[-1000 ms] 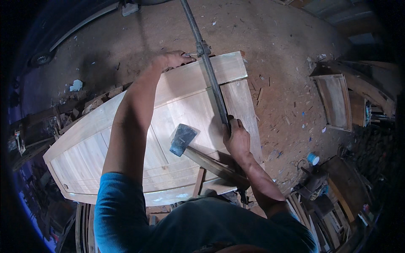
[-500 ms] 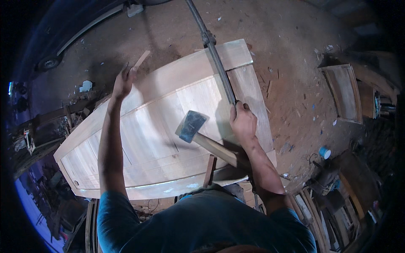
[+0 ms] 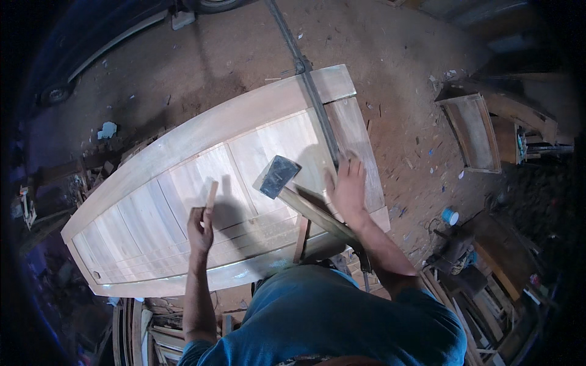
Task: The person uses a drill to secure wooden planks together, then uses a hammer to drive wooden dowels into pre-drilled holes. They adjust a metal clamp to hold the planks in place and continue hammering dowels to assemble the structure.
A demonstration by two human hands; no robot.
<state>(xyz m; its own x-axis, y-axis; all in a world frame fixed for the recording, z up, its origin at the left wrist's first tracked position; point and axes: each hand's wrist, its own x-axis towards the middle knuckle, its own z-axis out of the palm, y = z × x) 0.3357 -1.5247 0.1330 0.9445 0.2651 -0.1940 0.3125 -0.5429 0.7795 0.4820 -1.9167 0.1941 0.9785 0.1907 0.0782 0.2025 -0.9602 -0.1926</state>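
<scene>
A large pale wooden door (image 3: 177, 155) with an outer frame and inset boards lies flat in front of me. My left hand (image 3: 200, 230) is closed on a small wooden strip (image 3: 212, 195), held above the door's middle. My right hand (image 3: 349, 190) is open, fingers stretched out, beside the near end of a long metal bar clamp (image 3: 317, 104) that crosses the door. Left of that hand rests a mallet with a dark block head (image 3: 279, 177) and a wooden handle (image 3: 320, 215). A short reddish wood piece (image 3: 301, 238) sits by the handle at the near edge.
Bare earth floor (image 3: 397, 61) with scattered chips surrounds the door. At the right stand a framed wooden panel (image 3: 473, 134) and a small blue-and-white tub (image 3: 450, 216). Stacked timber (image 3: 131, 329) is near my left side. A vehicle (image 3: 122, 46) stands at the far left.
My left hand has come from the door's far edge back over its middle, with the strip still held. My right hand has let go of the clamp bar and spread its fingers.
</scene>
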